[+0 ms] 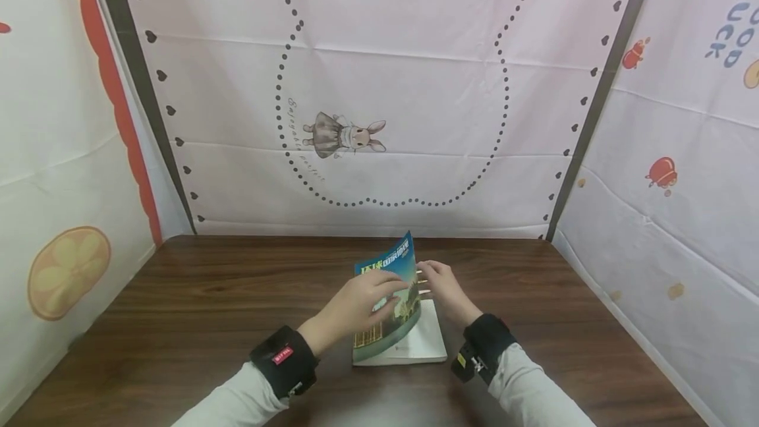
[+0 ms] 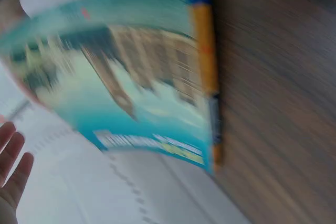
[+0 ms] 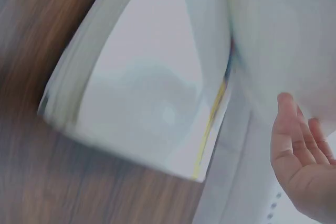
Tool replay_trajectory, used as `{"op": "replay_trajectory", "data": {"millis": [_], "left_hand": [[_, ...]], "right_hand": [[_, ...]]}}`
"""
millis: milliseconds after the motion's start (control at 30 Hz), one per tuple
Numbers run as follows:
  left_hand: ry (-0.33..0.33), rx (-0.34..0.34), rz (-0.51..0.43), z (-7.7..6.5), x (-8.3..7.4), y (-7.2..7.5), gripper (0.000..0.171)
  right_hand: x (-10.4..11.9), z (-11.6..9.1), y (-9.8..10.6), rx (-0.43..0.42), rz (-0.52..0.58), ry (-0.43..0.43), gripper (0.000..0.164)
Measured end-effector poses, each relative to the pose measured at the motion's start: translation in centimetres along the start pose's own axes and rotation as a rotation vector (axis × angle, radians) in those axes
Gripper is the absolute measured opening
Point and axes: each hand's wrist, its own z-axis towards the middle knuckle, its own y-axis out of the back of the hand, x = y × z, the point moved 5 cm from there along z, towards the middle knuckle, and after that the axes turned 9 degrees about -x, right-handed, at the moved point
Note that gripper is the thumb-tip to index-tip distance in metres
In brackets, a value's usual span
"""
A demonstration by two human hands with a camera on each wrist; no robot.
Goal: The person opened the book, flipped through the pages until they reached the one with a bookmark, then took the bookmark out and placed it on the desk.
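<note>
A thick paperback book (image 1: 429, 338) lies on the table, its front cover (image 1: 394, 321) raised and curved up over a white first page (image 3: 147, 72). The cover is blue-green with buildings and white and yellow lettering. My left hand (image 1: 362, 298) is in front of the raised cover, overlapping it in the head view, fingers extended; the left wrist view has its fingers at the lower left. At the cover's free edge is my right hand (image 1: 447, 288), fingers loosely bent, beside the cover's pale inner side (image 3: 278, 40). The orange and blue spine (image 2: 206, 51) faces left.
The dark wooden table (image 1: 237, 282) extends around the book. A pale printed cloth (image 1: 415, 97) hangs behind it, with more cloth panels at the left and right sides. Both wrists wear black bands.
</note>
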Motion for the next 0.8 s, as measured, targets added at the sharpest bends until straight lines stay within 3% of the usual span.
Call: {"op": "replay_trajectory", "data": {"millis": [67, 167, 267, 333, 433, 567, 667, 800], "left_hand": [[-0.112, -0.033, 0.035, 0.9, -1.6, 0.1, 0.028], [-0.329, -0.019, 0.165, 1.6, -4.6, -0.2, 0.020], [-0.504, 0.087, 0.331, 1.0, -7.2, -1.1, 0.009], [-0.537, 0.189, 0.401, 0.1, -8.2, -1.9, 0.006], [-0.482, 0.342, 0.488, -1.0, -8.5, -3.0, 0.010], [-0.292, 0.498, 0.608, -1.7, -7.4, -3.5, 0.015], [-0.169, 0.579, 0.680, -2.1, -6.4, -3.3, 0.021], [-0.092, 0.607, 0.709, -2.8, -5.9, -2.4, 0.028]], "right_hand": [[0.6, -0.4, -0.6, 0.010, 0.016, 0.037, 0.037], [1.6, -1.1, -1.5, 0.042, 0.023, 0.118, 0.035], [2.1, -1.6, -2.5, 0.106, 0.029, 0.197, 0.035], [2.0, -1.7, -2.9, 0.161, 0.027, 0.227, 0.037], [1.7, -1.8, -3.1, 0.197, -0.025, 0.285, 0.038], [1.6, -2.0, -2.9, 0.207, -0.133, 0.385, 0.038], [1.1, -2.2, -2.5, 0.190, -0.274, 0.469, 0.037], [-0.6, -3.0, -1.7, 0.178, -0.568, 0.538, 0.033]]}}
